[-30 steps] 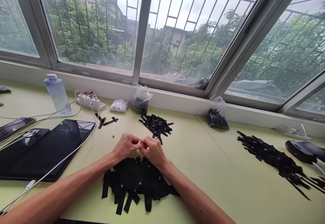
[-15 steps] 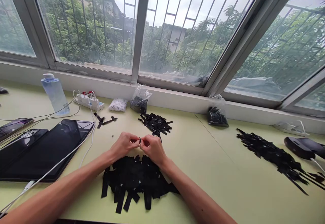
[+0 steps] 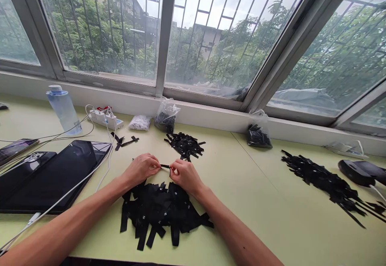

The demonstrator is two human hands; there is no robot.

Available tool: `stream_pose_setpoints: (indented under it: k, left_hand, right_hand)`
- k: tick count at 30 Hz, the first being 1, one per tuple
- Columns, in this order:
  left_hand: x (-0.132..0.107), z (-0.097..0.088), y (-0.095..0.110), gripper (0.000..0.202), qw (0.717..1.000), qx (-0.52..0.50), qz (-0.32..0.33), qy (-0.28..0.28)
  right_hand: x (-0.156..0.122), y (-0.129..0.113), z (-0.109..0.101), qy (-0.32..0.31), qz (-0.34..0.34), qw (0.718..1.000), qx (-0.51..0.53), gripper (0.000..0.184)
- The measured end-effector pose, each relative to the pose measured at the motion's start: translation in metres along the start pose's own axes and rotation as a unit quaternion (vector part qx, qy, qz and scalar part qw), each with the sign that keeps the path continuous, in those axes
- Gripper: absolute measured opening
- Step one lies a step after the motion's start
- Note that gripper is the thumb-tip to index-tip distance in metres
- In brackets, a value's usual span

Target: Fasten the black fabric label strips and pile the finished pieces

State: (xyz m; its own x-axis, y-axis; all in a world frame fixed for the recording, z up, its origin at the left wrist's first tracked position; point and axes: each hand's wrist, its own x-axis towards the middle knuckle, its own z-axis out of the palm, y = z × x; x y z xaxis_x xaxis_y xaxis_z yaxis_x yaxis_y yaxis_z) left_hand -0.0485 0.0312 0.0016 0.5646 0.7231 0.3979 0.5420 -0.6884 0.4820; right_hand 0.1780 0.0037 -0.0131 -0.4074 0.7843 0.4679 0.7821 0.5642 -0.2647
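Between my hands a short black fabric strip (image 3: 164, 166) is stretched out nearly level. My left hand (image 3: 145, 167) pinches its left end, and my right hand (image 3: 184, 174) pinches its right end, where a bit of the strip hangs down. Just below my hands lies a wide pile of black fabric strips (image 3: 163, 211), some with small white letters such as M. Beyond my right hand sits a smaller heap of black strips (image 3: 186, 144).
On the left are a tablet (image 3: 60, 177), phones, white cables, a power strip (image 3: 106, 118) and a water bottle (image 3: 64, 110). Plastic bags of black pieces (image 3: 258, 136) stand along the windowsill. A long pile of strips (image 3: 324, 182) and a black device (image 3: 357, 172) lie right.
My hands, close together before, have moved apart, and the black strip between them is now pulled out lengthwise. The piles have not moved.
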Motion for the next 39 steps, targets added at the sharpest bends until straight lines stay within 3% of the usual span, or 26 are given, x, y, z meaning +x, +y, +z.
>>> stream_pose_setpoints:
  k: [6, 19, 27, 35, 39]
  left_hand:
    - [0.001, 0.003, -0.004, 0.018, 1.000, 0.000, 0.005, -0.016]
    - [0.000, -0.002, -0.011, 0.017, 1.000, 0.003, 0.004, -0.021]
    - [-0.001, 0.001, -0.015, 0.020, 1.000, -0.018, 0.025, -0.006]
    - [-0.001, 0.003, -0.020, 0.025, 1.000, -0.026, 0.014, -0.006]
    - [-0.001, 0.003, -0.020, 0.028, 1.000, -0.021, 0.015, -0.007]
  right_hand:
    - [0.001, -0.003, 0.001, -0.015, -0.004, 1.000, -0.011, 0.012]
    - [-0.002, 0.005, -0.007, -0.026, 0.053, 0.998, -0.030, 0.015]
    - [-0.001, 0.006, -0.008, -0.036, 0.021, 0.998, -0.046, 0.017]
    - [-0.003, 0.007, -0.008, -0.033, 0.034, 0.999, -0.012, 0.016]
    - [-0.001, 0.005, -0.010, -0.029, 0.022, 0.999, -0.006, 0.023]
